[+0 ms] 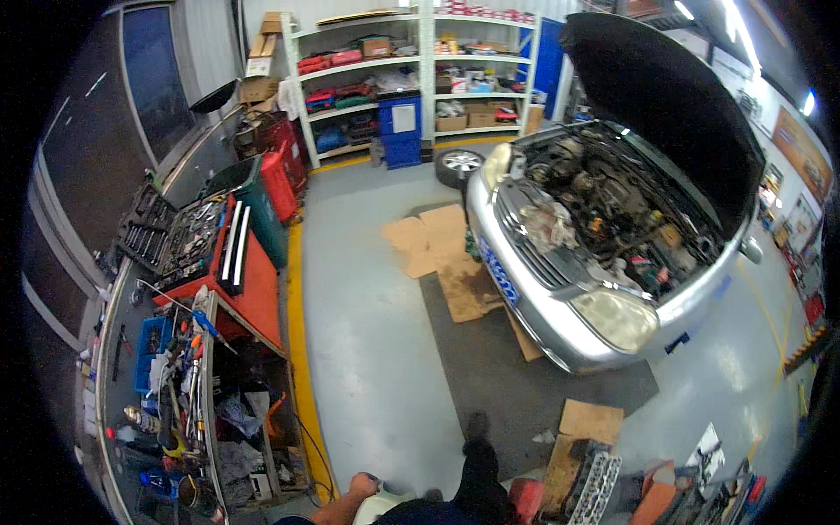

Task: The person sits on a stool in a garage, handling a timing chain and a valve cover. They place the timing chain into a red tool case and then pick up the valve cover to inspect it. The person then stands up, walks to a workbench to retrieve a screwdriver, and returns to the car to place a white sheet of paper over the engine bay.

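Note:
At the bottom edge, my left hand is closed, its fingers curled beside a pale, whitish object that looks like a plastic container. A small dark bit shows at the fingertips, but I cannot make out what it is. My right hand is out of sight. To the right of my outstretched leg, a metal engine part with a row of openings lies on cardboard. Next to it is a red object.
A silver car with its hood raised stands at right. Along the left runs a cluttered workbench with a red tool cabinet. Shelves and a loose wheel are at the back. Cardboard lies on the floor.

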{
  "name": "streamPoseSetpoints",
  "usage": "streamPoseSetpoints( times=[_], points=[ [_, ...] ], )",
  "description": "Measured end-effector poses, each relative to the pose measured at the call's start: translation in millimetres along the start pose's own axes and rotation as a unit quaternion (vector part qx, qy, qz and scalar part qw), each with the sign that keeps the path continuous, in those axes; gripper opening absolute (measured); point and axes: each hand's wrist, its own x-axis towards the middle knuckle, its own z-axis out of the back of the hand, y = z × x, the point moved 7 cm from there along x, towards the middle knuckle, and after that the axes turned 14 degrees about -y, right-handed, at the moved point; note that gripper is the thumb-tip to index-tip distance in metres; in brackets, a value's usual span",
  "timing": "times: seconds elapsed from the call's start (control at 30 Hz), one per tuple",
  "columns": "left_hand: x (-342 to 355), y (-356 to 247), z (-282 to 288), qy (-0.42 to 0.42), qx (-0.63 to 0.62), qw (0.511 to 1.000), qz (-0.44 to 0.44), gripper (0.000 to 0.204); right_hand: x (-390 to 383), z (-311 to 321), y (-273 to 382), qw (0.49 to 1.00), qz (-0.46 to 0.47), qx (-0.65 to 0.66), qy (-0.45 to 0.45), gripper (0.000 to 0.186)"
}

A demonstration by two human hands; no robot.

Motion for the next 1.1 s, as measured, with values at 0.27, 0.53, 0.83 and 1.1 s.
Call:
streamPoseSetpoints(
  times=[0.27,0.53,0.83,1.1],
  points=[
    [39.7,-72.5,72.9,0.007,-0.198,0.949,0.245,0.041,182.0,30.1,193.4,0.992,0.043,-0.110,0.044,0.044],
    [107.1,-139.0,119.9,-0.048,-0.255,0.918,0.299,0.040,364.3,12.0,489.0,0.991,0.120,-0.065,-0.001,0.045],
    [375.7,-168.1,240.4,0.015,-0.135,0.957,0.256,0.039,438.0,-72.3,762.5,0.967,0.210,-0.142,-0.018,0.041],
    [802.6,-331.6,550.3,-0.275,0.038,0.949,-0.150,0.041,482.5,-188.9,927.9,0.963,0.089,-0.230,0.111,0.040]
  ],
)
